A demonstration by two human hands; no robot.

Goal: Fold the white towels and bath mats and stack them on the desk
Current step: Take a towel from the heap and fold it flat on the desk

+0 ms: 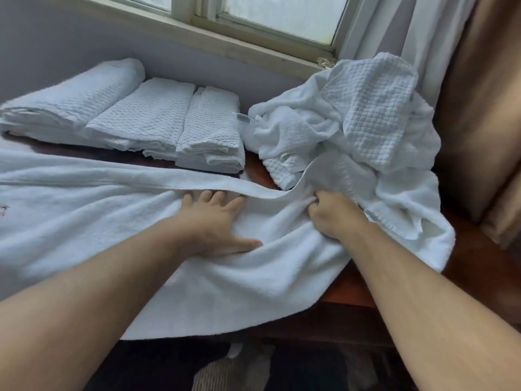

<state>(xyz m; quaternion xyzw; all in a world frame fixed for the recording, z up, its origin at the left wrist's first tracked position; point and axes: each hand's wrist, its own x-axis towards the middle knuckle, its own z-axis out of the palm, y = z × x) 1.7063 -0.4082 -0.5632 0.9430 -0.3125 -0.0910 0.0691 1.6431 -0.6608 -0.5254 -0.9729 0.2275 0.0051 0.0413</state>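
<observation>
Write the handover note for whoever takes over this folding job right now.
Left hand: flat, pressing the terry towel spread across the desk.
Right hand: grips a bunch of that towel near its far edge.
Done: three folded towels side by side at the back left.
Left: fold this towel, then the unfolded pile at the right, and stack everything.

dark wooden desk (349,289), spread towel (112,221), folded towels (158,119), crumpled pile (352,122)
</observation>
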